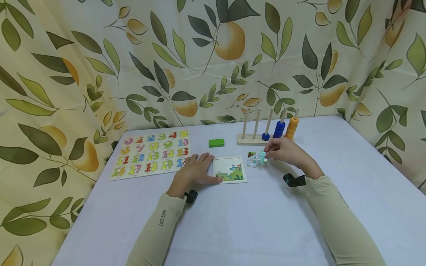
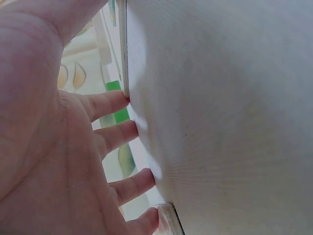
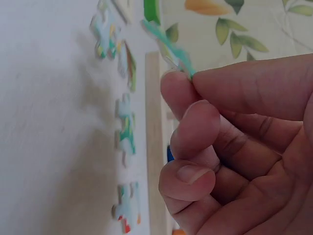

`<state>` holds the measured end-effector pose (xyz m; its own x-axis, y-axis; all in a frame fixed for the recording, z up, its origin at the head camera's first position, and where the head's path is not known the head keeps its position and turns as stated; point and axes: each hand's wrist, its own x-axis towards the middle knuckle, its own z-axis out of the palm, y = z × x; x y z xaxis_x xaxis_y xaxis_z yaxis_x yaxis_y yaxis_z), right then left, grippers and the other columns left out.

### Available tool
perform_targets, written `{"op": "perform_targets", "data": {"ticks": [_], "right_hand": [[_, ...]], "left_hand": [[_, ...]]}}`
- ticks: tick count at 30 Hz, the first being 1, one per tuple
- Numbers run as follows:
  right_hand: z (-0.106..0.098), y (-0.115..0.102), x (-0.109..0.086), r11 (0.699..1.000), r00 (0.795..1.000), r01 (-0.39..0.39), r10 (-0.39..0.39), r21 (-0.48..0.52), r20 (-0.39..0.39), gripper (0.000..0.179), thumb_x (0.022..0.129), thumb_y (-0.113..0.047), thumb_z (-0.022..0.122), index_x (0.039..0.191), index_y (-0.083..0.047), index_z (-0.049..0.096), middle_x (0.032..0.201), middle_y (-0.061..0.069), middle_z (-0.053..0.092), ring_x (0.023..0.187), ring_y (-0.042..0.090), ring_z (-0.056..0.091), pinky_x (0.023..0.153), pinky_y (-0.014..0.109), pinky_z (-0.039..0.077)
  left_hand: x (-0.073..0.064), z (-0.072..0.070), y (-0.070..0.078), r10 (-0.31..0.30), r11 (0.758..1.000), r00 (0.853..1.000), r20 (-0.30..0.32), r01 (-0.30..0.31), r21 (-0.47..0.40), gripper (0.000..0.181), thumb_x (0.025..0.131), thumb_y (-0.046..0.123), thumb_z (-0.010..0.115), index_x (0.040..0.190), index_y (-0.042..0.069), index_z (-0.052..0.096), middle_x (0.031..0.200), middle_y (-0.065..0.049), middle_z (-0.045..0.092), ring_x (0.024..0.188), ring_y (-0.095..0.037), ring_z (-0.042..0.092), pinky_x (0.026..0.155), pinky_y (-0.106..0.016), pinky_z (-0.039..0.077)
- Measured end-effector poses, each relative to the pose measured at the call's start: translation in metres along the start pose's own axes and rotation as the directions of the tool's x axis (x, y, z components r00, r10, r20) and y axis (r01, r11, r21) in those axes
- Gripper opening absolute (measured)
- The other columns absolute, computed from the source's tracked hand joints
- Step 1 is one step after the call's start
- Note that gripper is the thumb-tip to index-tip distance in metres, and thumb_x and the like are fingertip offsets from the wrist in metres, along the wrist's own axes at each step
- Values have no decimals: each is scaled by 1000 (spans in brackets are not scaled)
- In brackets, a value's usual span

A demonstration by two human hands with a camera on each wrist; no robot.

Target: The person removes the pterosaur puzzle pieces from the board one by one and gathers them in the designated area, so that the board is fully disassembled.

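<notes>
Tray (image 1: 222, 165): joined pieces (image 1: 233, 175) fill it from 8 to 3 o'clock; white base shows toward 12.
Held piece (image 3: 180, 55): at the right fingertips, beyond the tray's 2 o'clock side.
Right hand (image 1: 287, 150): thumb and forefinger pinch it, other fingers curled.
Left hand (image 1: 197, 170): fingers spread at the tray's 9 o'clock edge.
Loose pieces (image 1: 252, 160): between tray and right hand.

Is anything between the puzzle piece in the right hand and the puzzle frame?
Only loose puzzle pieces, lying flat just right of the frame. The held piece is raised in the right hand, so it could probably pass over them. The left hand touches the frame's left side.
</notes>
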<state>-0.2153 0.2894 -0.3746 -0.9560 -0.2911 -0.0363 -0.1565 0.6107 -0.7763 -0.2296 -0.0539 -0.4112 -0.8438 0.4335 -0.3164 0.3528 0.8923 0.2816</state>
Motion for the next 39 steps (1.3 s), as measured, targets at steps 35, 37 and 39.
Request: {"op": "perform_targets", "data": {"ticks": [35,37,39], "right_hand": [[-3,18,1,988,981,-122,134,-91,143,10,101,-4,66,107,4,65,88,7,62,79,23,56,65,29,48],[-3,18,3,988,982,-118,131,-101,136,10,101,-4,67,107,4,66,88,6,62,78,22,56,64,29,48],[-3,18,4,988,985,-109,123,-113,121,10,102,-6,67,107,3,67,87,5,61,78,22,55,64,29,47]], "left_hand": [[-7,-6,4,-3,1000,1000,-9,3,-7,102,91,69,73,170,20,30,176,-5,24,159,-41,19,128,-62,10],[-4,-5,3,-6,1000,1000,-4,6,-15,103,91,68,73,171,20,30,176,-5,23,159,-41,18,128,-62,8],[-2,-3,2,-9,1000,1000,-3,8,-21,103,91,68,74,171,20,29,177,-5,22,159,-42,17,128,-62,7]]}}
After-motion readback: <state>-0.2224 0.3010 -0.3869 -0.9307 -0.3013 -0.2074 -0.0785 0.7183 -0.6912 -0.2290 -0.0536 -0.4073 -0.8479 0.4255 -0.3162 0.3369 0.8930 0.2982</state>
